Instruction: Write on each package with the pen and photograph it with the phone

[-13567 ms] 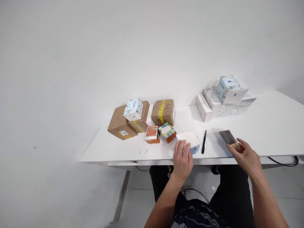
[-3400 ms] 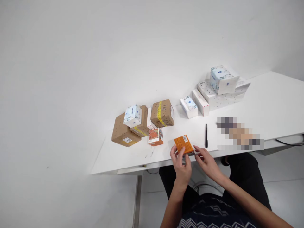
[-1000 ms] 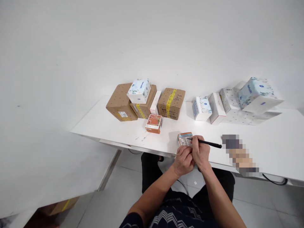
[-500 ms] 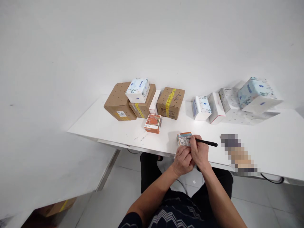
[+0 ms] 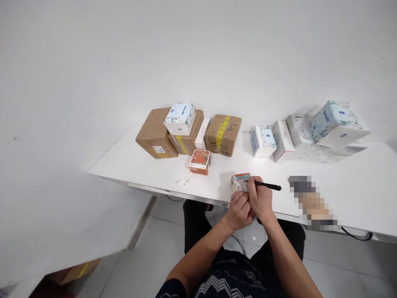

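In the head view my right hand (image 5: pixel 260 199) is closed around a black pen (image 5: pixel 271 186). The tip of the pen meets the printed top of a small orange and blue box (image 5: pixel 239 181) near the table's front edge. My left hand (image 5: pixel 239 210) is closed at the near side of that box, its curled fingers steadying it. Both hands touch each other and cover the box's near right part. To the left, an orange box with a white border (image 5: pixel 200 161) stands on the white table (image 5: pixel 149 178).
Brown cardboard boxes (image 5: pixel 223 134) with yellow tape stand along the back, a tissue pack (image 5: pixel 180 118) on top of them. White boxes (image 5: pixel 283 141) and more tissue packs (image 5: pixel 263 141) are at the back right. A blurred-out object (image 5: pixel 313 203) lies at the right.
The pen's rear end has shifted slightly to the left in my right hand. My left hand and the small box have stayed in place.
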Action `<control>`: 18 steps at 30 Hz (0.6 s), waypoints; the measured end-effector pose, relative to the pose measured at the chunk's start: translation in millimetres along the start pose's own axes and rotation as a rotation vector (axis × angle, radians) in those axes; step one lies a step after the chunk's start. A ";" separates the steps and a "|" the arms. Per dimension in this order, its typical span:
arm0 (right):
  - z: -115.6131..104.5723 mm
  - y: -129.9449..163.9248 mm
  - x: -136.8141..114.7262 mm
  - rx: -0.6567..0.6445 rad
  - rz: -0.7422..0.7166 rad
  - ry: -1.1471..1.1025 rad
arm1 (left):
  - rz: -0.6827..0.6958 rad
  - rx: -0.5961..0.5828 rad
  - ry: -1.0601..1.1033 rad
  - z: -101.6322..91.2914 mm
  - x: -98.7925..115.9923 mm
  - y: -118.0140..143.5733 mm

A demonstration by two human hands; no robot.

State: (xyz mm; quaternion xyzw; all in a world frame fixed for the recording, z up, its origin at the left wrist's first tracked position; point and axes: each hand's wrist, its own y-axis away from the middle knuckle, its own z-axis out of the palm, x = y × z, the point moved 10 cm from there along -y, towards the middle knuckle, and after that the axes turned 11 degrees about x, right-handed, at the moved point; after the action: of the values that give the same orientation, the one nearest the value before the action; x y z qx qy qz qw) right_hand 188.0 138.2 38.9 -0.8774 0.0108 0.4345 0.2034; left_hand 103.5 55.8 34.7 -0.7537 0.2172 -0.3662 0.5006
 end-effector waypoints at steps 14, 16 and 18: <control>-39.2 -2.5 42.8 0.323 -0.002 -0.176 | -0.013 -0.041 -0.018 0.9 -2.2 -3.3; -39.3 -8.6 44.2 0.246 -0.160 0.046 | -0.011 -0.036 0.000 0.2 -2.9 -4.5; -25.3 -11.3 50.4 0.076 -0.293 0.321 | -0.011 -0.029 0.014 -0.5 -3.6 -6.1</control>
State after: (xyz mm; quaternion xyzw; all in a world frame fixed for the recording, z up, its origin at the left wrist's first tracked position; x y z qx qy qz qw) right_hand 240.7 147.3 17.8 -0.9192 -0.0682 0.2542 0.2930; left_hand 100.6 60.4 39.1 -0.7595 0.2219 -0.3711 0.4859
